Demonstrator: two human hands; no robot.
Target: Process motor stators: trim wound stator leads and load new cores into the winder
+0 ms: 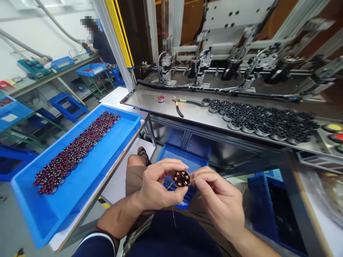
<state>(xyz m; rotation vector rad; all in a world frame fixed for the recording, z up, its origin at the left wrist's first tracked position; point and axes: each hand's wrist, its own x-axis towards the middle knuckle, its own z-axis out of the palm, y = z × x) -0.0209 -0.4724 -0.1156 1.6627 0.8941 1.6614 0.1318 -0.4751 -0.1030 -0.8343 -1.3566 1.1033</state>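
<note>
Above my lap, my left hand (163, 184) grips a small round motor stator (181, 178) between thumb and fingers. Copper coils show around its black ring, and thin wire ends stick out from it, one hanging down below. On its right side, my right hand (218, 196) is closed in a pinch at the stator's edge, where fine wire (191, 179) runs into the fingertips. Ahead, on the metal ledge, lie green-and-black cutting pliers (179, 107) and a single stator with red on top (160, 99).
A blue tray (112, 171) on my left holds rows of wound stators (77, 150). Many black-topped metal parts (262, 119) crowd the ledge's right side, before a winding machine (203, 64). Push buttons (338, 137) sit far right. A person (103, 44) works at a back-left bench.
</note>
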